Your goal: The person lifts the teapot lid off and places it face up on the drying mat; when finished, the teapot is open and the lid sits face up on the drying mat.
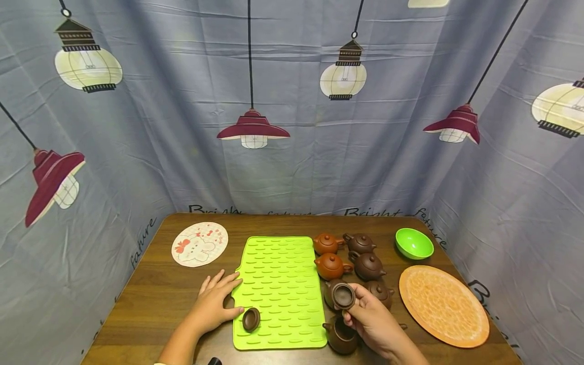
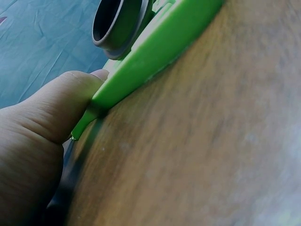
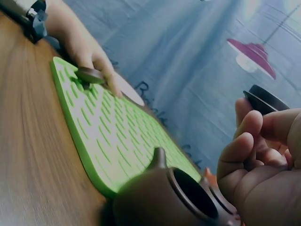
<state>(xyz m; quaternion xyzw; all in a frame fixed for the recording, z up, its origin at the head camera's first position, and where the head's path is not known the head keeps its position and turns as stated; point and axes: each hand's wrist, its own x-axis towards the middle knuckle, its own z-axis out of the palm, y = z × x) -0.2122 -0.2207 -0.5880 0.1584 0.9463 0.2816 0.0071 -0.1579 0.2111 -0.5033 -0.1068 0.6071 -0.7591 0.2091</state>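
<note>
My right hand [image 1: 376, 322] pinches a dark brown teapot lid [image 1: 343, 296] by its edge, its hollow underside facing the head camera. Below it stands a dark brown teapot [image 1: 341, 340] with an uncovered mouth; the right wrist view shows its spout and dark opening. My left hand [image 1: 212, 304], fingers spread, rests at the left edge of the light green mat [image 1: 283, 289]. Close to the left thumb lies a second brown lid [image 1: 251, 320], upside down and tilted on the mat. In the left wrist view that thumb [image 2: 66, 99] presses against the mat's edge.
Two orange-brown teapots [image 1: 332, 266] and several dark brown teapots [image 1: 367, 265] stand in rows along the mat's right side. A green bowl [image 1: 413, 244] and an orange oval placemat [image 1: 443, 306] lie farther right. A round rabbit-print mat [image 1: 199, 244] is at the back left.
</note>
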